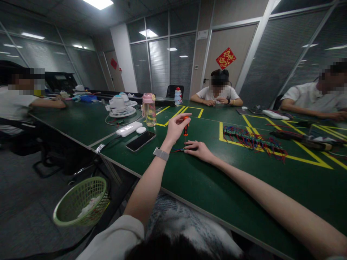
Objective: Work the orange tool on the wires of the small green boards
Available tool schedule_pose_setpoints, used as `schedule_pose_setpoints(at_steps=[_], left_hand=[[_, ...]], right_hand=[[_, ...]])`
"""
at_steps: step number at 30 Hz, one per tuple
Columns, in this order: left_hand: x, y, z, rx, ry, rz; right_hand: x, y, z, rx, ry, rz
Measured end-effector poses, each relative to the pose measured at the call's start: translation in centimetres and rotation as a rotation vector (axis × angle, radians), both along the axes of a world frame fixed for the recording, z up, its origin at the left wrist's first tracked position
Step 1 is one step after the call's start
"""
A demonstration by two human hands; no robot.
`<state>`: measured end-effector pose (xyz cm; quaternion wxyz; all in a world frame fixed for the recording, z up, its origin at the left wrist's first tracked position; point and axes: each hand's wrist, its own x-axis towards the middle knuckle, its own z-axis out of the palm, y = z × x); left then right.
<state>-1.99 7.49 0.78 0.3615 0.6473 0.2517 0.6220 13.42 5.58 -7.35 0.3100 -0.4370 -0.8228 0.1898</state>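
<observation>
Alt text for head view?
Left hand holds an orange screwdriver tip-down at a small wired part by the right hand on a green table. Phone and bottle sit left, more wired parts right; three other people sit around.

white sleeve point(116, 234) – silver wristband point(162, 154)

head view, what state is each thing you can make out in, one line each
screwdriver: upright, held by the left hand, shaft down
small wired part: under the screwdriver, held by the right hand
phone: lying flat, screen dark
pink-lidded bottle: upright, lid on
power strip: lying flat, cord attached
basket: open-topped, white scraps inside
ceiling light: on
</observation>
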Motion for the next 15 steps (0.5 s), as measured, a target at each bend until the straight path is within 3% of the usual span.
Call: schedule_pose_setpoints(at_steps=[3, 9, 15], left_hand=[[-0.13, 0.08, -0.03, 0.076, 0.048, 0.107], [0.15, 0.27, -0.18, -0.045, -0.038, -0.111], [-0.19, 0.15, -0.07, 0.088, 0.074, 0.083]], right_hand=[[-0.01, 0.0, -0.01, 0.001, 0.008, 0.001], [-0.07, -0.03, 0.05, 0.002, 0.018, -0.002], [-0.04, -0.06, 0.12, 0.001, 0.011, 0.003]])
